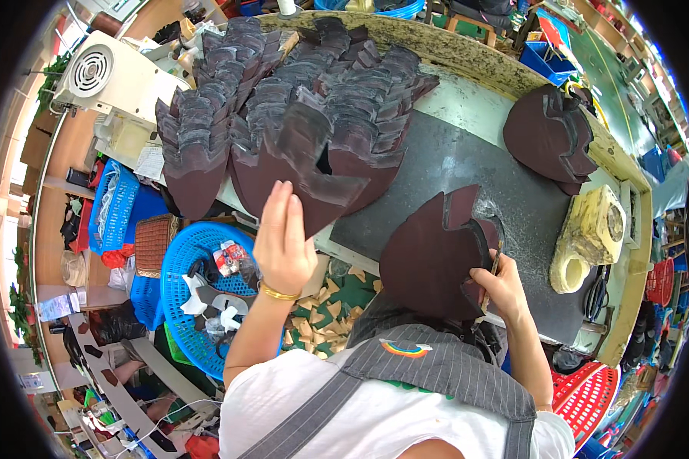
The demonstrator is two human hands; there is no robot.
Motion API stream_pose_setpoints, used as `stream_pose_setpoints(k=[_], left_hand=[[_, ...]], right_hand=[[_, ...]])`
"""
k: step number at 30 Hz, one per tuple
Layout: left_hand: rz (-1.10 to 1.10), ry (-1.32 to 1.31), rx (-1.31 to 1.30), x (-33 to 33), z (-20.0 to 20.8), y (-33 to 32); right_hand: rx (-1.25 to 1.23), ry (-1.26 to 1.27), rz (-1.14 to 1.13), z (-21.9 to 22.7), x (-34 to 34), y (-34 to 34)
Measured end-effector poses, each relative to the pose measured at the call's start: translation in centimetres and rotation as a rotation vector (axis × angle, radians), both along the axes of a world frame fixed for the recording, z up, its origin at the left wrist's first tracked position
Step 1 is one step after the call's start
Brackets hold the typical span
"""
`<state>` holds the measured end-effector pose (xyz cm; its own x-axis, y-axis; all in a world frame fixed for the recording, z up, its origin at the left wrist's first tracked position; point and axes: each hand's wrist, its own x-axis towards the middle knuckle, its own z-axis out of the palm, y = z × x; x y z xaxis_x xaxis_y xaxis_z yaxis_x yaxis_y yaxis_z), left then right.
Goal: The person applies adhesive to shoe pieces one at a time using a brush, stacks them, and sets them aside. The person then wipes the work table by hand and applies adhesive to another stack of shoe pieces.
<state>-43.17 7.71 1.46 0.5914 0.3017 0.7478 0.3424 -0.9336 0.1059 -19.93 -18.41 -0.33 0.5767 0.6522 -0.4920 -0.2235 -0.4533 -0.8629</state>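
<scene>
My left hand (285, 249) reaches forward with its fingers stretched out, the tips against a dark brown leather-like cut piece (302, 187) with grey smeared edges. That piece lies over the front of overlapping rows of similar pieces (249, 99). Its thumb is mostly hidden. My right hand (503, 284) is closed around a thin stick-like tool (486, 297), whose exact kind I cannot make out. The same hand rests at the right edge of a stack of brown pieces (432, 264) at the bench's near edge.
Another brown stack (540, 134) lies far right on the dark work mat (459, 164). A yellowed, crusted container (589, 233) and black-handled scissors (595, 294) are nearby. A blue basket (177, 306) of scraps stands left, a cream machine (119, 84) behind it, a red basket (589, 394) right.
</scene>
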Motion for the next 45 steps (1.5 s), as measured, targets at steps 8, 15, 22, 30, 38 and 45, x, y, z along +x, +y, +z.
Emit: stream_pose_setpoints(k=[8,15,22,30,38,45], left_hand=[[-0.563,0.431,-0.326,5.2,-2.3,-5.9],[-0.79,0.551,-0.5,7.0,-5.3,-7.2],[-0.79,0.536,-0.179,9.4,-4.2,-9.7],[-0.847,0.764,-0.069,11.3,-3.7,-8.7],[-0.811,0.699,-0.072,12.7,-1.8,-9.1],[-0.746,0.626,-0.718,15.1,2.9,-7.3]], right_hand=[[0.026,0.086,-0.008,-0.1,1.2,0.4],[-0.13,-0.136,0.051,3.0,1.9,-1.6],[0.047,-0.498,-0.435,6.1,3.5,-12.7],[0.102,-0.714,-0.73,5.4,6.0,-16.4],[-0.057,-0.846,-0.6,0.9,9.6,-13.4],[0.262,-0.444,-0.913,1.8,10.4,-17.9]])
